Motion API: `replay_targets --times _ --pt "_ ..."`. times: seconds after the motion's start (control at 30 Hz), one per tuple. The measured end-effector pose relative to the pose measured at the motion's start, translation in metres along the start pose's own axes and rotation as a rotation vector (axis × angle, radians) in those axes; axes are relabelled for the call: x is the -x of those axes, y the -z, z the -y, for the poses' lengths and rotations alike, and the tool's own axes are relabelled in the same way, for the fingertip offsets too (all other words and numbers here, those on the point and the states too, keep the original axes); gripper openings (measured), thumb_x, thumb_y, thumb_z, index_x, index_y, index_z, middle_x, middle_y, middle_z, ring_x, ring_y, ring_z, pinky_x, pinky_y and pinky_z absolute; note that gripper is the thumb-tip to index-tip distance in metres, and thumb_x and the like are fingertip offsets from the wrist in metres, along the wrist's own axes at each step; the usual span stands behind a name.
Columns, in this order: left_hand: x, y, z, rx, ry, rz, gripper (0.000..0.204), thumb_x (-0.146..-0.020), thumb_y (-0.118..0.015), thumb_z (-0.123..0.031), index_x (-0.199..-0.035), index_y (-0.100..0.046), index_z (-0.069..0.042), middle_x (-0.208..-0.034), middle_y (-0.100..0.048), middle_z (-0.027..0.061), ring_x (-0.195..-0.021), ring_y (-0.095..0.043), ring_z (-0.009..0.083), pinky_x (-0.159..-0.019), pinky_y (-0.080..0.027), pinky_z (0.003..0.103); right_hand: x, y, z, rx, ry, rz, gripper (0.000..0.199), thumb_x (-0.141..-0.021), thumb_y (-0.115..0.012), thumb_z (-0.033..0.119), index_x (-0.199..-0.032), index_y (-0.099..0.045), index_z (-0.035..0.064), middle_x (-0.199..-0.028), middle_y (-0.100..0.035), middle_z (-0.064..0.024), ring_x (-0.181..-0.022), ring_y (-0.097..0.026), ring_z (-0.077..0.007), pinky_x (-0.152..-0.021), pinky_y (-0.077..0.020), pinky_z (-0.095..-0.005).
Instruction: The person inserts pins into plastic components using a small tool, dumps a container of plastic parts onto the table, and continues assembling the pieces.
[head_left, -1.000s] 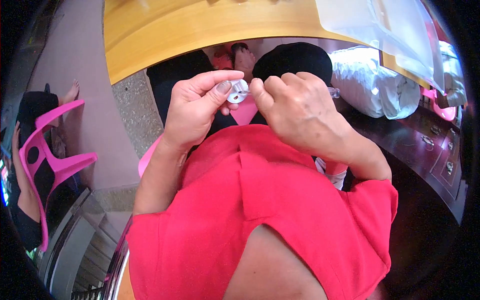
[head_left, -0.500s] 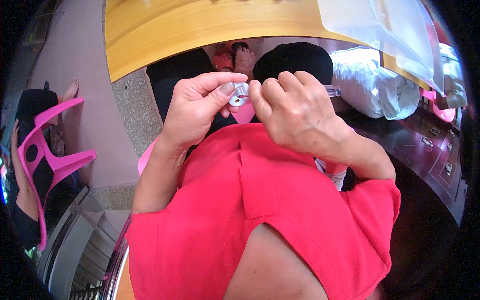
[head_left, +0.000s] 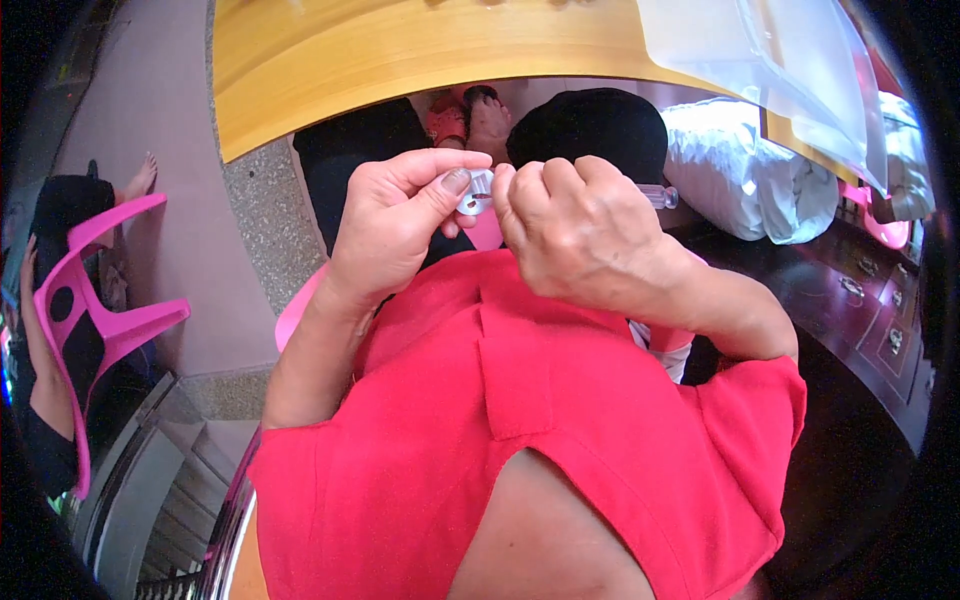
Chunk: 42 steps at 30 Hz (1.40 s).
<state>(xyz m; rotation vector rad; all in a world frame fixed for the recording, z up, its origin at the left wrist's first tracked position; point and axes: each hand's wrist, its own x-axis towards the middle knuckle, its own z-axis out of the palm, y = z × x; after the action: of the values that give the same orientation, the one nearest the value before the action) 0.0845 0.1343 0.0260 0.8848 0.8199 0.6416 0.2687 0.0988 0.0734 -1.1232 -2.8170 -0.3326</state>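
Observation:
Between the thumb and fingers of my left hand (head_left: pixel 385 215) is a small round clear-and-white plastic piece (head_left: pixel 474 198) with a dark spot in its middle. My right hand (head_left: pixel 590 225) is closed around a screwdriver, whose clear handle end (head_left: pixel 660 196) sticks out to the right of the fist. The shaft and tip are mostly covered by my fingers, so I cannot tell whether the tip sits in the piece. Both hands are close together in front of my red top, just short of the table edge.
A yellow wooden table (head_left: pixel 430 45) spans the far side, with a translucent plastic bin (head_left: pixel 760 60) at its right. White stuffed bags (head_left: pixel 750 170) stand below it. At the right is a dark surface (head_left: pixel 810 265) with small metal pieces. A pink chair (head_left: pixel 115 270) and another person are at the left.
My right hand has turned slightly, and the screwdriver's handle end has shifted a little downward and left. My left hand keeps its hold on the plastic piece, almost still.

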Motion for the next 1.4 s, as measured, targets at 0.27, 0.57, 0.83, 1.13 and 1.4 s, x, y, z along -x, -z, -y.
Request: replay_targets --times 0.27,0.57,0.83,1.13,1.4 --pt "0.002 0.0 0.005 -0.049 -0.033 -0.022 0.019 -0.091 -0.057 -0.008 -0.105 -0.065 0.002 -0.081 -0.066 0.003 -0.065 -0.056 0.0054 -0.057 -0.045 0.019 0.0 0.003 0.007 -0.023 -0.047 0.104 0.018 -0.074 -0.053 0.015 -0.072 -0.058 -0.0024 -0.062 -0.052 -0.0091 -0.054 -0.054 -0.0184 -0.043 -0.0405 -0.0294" --pt "-0.003 -0.001 0.001 -0.14 -0.083 -0.014 0.023 -0.092 -0.055 -0.008 -0.112 -0.061 0.002 -0.09 -0.067 0.0066 -0.073 -0.06 0.0095 -0.061 -0.048 0.021 0.002 0.002 0.009 -0.185 -0.225 0.159 0.02 -0.075 -0.054 0.011 -0.087 -0.057 -0.0044 -0.064 -0.052 -0.0073 -0.054 -0.055 -0.017 -0.044 -0.0433 -0.0285" --pt "-0.002 -0.016 0.004 -0.158 -0.066 -0.096 0.02 -0.09 -0.056 -0.005 -0.106 -0.063 0.004 -0.086 -0.066 0.007 -0.068 -0.058 0.0097 -0.06 -0.047 0.022 0.003 0.012 0.012 0.037 -0.104 0.206 0.024 -0.073 -0.056 0.01 -0.087 -0.061 -0.0084 -0.06 -0.049 -0.0052 -0.053 -0.051 -0.0148 -0.041 -0.0377 -0.0257" --pt "-0.055 0.002 -0.12 -0.705 -0.812 -0.485 0.026 -0.089 -0.059 -0.007 -0.113 -0.061 0.003 -0.097 -0.066 0.0085 -0.086 -0.062 0.0142 -0.076 -0.05 0.027 0.03 0.008 -0.013 -0.442 -0.497 -0.152 0.041 -0.069 -0.056 0.001 -0.109 -0.053 -0.0081 -0.072 -0.052 -0.0115 -0.062 -0.055 -0.026 -0.055 -0.0467 -0.0359" --pt "-0.164 0.073 -0.218 -1.608 -1.296 -0.815 0.031 -0.082 -0.066 -0.011 -0.112 -0.062 -0.003 -0.103 -0.063 0.009 -0.086 -0.06 0.0195 -0.073 -0.049 0.027 0.042 -0.039 0.003 -0.673 -0.535 -0.115 0.034 -0.075 -0.053 0.004 -0.107 -0.055 -0.0034 -0.075 -0.057 -0.0143 -0.069 -0.061 -0.0303 -0.059 -0.0506 -0.0383"
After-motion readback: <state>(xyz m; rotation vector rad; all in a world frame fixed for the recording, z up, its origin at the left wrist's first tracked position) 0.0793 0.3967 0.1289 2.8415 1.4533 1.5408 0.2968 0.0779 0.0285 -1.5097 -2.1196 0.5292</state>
